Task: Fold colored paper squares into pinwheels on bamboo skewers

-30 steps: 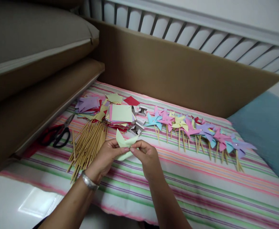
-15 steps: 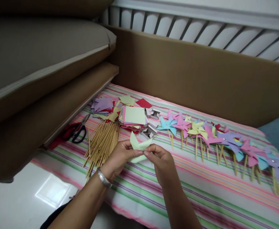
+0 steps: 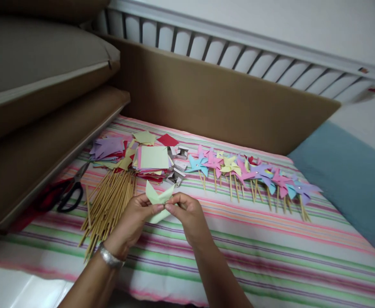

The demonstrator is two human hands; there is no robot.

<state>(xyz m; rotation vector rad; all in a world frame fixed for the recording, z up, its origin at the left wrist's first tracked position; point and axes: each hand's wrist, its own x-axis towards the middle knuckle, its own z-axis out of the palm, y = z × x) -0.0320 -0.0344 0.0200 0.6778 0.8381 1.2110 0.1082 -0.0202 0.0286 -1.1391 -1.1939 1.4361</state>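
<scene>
head view: paper (pale green) pinched between fingers

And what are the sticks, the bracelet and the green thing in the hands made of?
The sticks look like bamboo or wood, plain: tan and straight. The bracelet seems to be metal, its silvery surface catching the light. The pale green piece held by the left hand and right hand looks like matt paper, thin with upturned points.
</scene>
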